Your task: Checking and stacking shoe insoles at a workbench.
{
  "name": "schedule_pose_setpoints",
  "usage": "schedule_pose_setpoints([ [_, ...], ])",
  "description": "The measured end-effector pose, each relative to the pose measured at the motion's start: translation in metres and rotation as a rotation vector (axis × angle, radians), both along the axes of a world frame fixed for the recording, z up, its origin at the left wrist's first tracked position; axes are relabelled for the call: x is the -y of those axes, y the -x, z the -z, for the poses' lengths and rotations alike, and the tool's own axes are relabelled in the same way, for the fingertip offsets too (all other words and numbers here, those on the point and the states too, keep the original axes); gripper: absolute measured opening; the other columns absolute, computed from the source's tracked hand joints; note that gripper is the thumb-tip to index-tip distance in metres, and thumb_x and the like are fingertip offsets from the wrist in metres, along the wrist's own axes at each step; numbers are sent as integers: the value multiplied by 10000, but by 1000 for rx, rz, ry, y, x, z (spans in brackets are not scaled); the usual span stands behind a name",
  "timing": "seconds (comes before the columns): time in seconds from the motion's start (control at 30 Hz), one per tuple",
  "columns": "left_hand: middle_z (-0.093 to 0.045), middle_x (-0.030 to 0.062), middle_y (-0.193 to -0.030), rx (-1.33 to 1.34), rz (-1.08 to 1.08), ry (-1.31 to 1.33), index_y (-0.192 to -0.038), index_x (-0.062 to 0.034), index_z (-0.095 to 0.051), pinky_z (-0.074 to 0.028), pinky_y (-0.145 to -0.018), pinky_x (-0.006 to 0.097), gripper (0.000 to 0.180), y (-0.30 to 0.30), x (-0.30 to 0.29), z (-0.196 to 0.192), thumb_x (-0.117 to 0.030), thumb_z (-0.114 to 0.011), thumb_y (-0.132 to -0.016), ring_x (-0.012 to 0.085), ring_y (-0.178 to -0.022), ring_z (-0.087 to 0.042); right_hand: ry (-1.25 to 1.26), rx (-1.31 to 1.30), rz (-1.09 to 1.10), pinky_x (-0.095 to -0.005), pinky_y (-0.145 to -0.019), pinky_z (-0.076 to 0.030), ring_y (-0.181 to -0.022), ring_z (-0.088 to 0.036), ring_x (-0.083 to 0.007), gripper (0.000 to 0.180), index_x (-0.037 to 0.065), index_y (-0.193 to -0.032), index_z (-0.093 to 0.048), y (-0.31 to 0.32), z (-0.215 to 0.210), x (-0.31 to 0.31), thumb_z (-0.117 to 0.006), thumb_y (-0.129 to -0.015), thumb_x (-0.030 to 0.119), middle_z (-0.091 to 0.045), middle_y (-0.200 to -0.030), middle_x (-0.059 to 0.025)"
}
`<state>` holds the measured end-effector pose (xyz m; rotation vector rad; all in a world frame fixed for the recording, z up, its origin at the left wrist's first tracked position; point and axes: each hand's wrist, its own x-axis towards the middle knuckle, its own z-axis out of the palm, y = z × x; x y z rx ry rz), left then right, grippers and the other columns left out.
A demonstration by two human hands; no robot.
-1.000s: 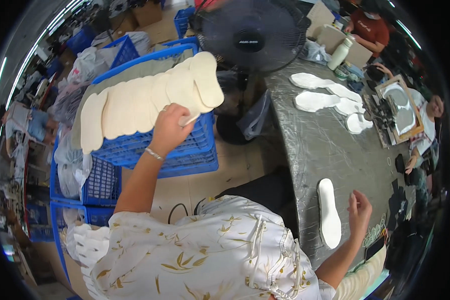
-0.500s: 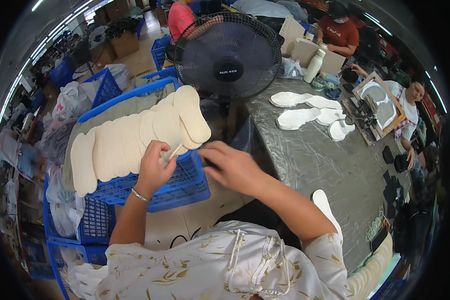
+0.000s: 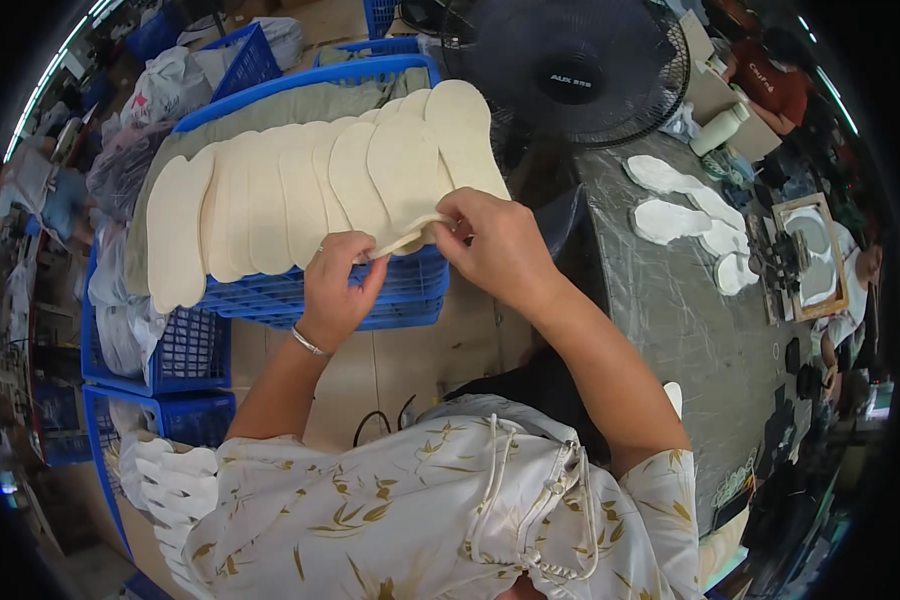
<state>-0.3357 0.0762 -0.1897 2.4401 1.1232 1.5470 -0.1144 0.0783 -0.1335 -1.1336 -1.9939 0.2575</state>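
A row of overlapping cream insoles [image 3: 255,205] lies across the top of a blue plastic crate [image 3: 330,300], over a grey-green cloth [image 3: 270,112]. At the row's near right end, an insole [image 3: 408,234] has its near end bent up. My right hand [image 3: 500,245] pinches that raised end between thumb and fingers. My left hand [image 3: 340,290], with a bracelet on its wrist, is closed on the same insole's edge a little to the left. Its fingertips partly hide the edge.
A large black fan [image 3: 565,70] stands beyond the crate. On the right, a dark table [image 3: 670,330] carries white insoles [image 3: 667,220], a bottle [image 3: 718,128] and a wooden-framed fixture [image 3: 808,255]. Blue crates with plastic bags [image 3: 125,340] stand at left. Co-workers are at the far right.
My right hand has come in from beside the insoles and now grips the end of one. My left hand stays on its edge. The whole view has shifted, bringing the crate closer.
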Motion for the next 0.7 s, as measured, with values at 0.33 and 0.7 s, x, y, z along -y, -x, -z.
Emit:
schedule_pose_setpoints([
  [0.33,-637,56,-968,-128,146,-7,-847,-71,-634,-504,-718,371,227,13,1,8,31,-736,-671,260,-813,-611,257,-454,278,-292,-624,-530,-616,-671,-149,204,-36,-821,-688,-22,-17,-56,-719,-818,165,-692,-677,-116],
  [0.7,-648,121,-1137,-116,270,260,-839,-41,-604,-511,-700,374,237,7,-11,-27,-121,-791,-717,257,-760,-619,-247,-700,211,-231,-662,-528,-713,-658,-103,195,-29,-964,-644,-46,-135,-131,-686,-945,160,-693,-811,-59],
])
